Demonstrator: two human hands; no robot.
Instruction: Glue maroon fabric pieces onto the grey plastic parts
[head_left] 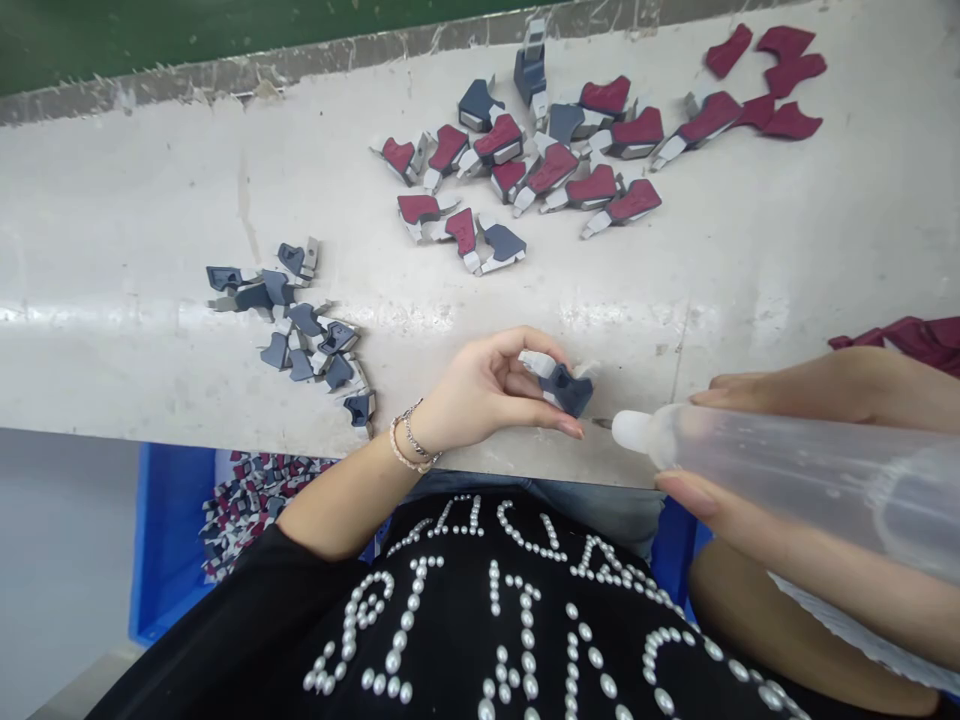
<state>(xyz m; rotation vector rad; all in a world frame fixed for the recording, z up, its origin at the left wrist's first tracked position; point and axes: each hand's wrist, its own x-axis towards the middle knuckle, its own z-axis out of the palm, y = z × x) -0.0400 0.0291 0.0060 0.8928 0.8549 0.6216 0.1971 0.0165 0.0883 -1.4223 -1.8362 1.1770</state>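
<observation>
My left hand [487,390] pinches a small dark blue-grey plastic part [566,388] between thumb and fingers, just above the near edge of the white table [150,200]. My right hand [787,470] is wrapped round a clear squeeze bottle [787,475]. Its white nozzle tip [604,424] points left and sits just below the held part, almost touching it.
A cluster of blue-grey parts [300,320] lies left of my hand. Farther back lie several parts with maroon pads [555,160], and loose maroon pads [780,80] at the far right. A blue bin [169,540] of parts stands below the table edge.
</observation>
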